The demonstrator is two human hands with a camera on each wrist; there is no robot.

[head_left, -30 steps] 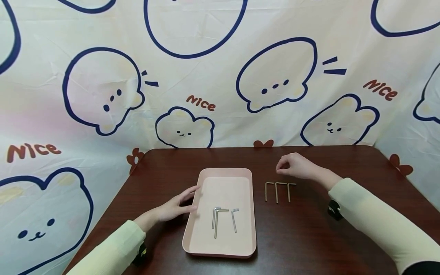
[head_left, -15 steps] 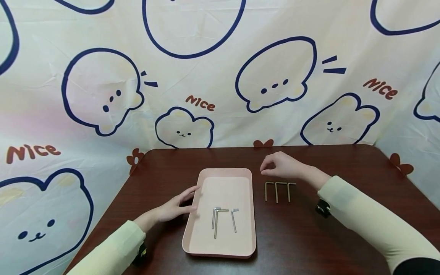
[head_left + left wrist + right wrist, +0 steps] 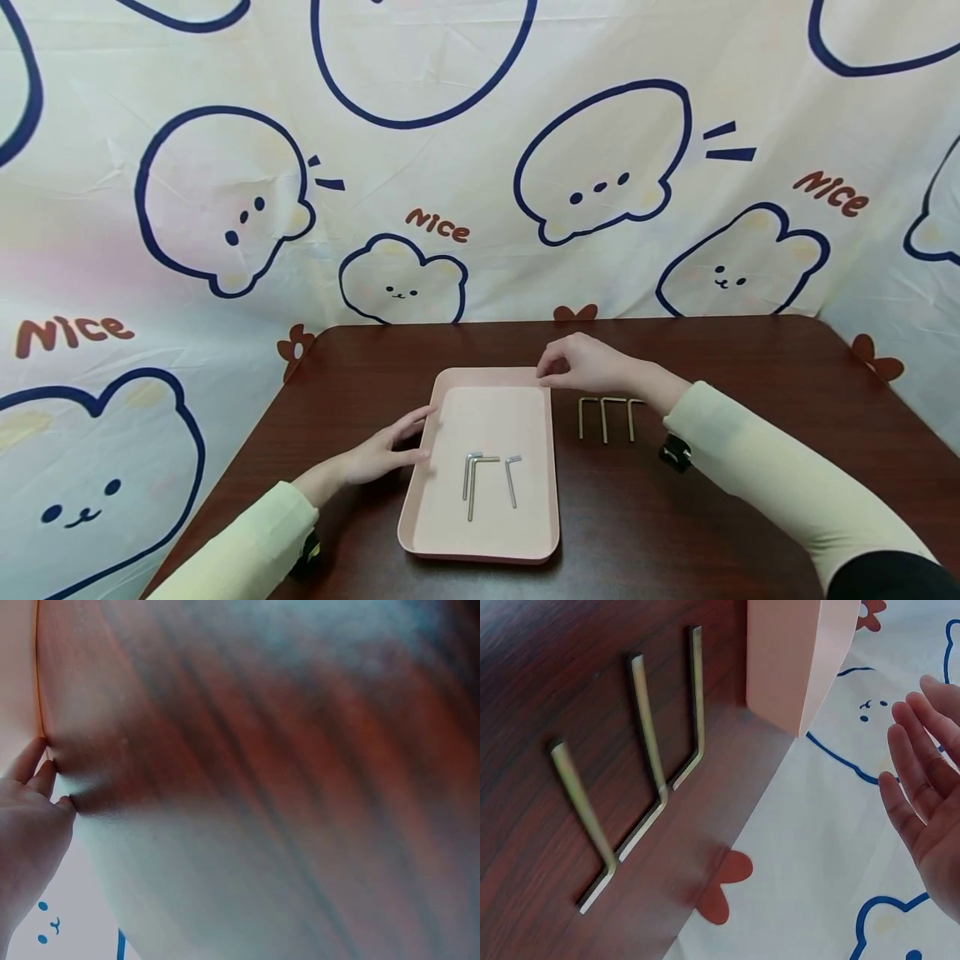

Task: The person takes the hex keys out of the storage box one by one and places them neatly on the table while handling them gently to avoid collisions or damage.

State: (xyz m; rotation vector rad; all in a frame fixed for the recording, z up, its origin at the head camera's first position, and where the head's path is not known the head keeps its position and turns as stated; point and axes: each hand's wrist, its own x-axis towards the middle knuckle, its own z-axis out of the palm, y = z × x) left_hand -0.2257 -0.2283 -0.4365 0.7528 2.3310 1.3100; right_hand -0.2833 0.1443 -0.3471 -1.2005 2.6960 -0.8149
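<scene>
White cloth (image 3: pixel 480 167) printed with blue-outlined bears hangs behind a dark reddish-brown wooden table (image 3: pixel 637 525). On it lies a pale pink, round-cornered rectangular tray (image 3: pixel 487 417). The left hand (image 3: pixel 375 452) has thumb and fingers spread apart, tips against the tray's left rim. Three L-shaped metal rods, silvery to dull gold (image 3: pixel 511 483), lie in the tray's near half, to the right of that hand: two side by side, the third a little apart, nearer the right wall. The right hand (image 3: pixel 588 362) hovers at the tray's far right corner, its fingers loosely bent toward the thumb; whether it touches the rim cannot be told. Three L-shaped brass-coloured metal rods (image 3: pixel 603 423) lie in a row on the wood, on the near side of that hand and its wrist. A narrow strip of table separates them from the tray's right edge. Beyond the right hand runs the table's back edge, close by; wood stretches on past the brass-coloured row toward the right.
</scene>
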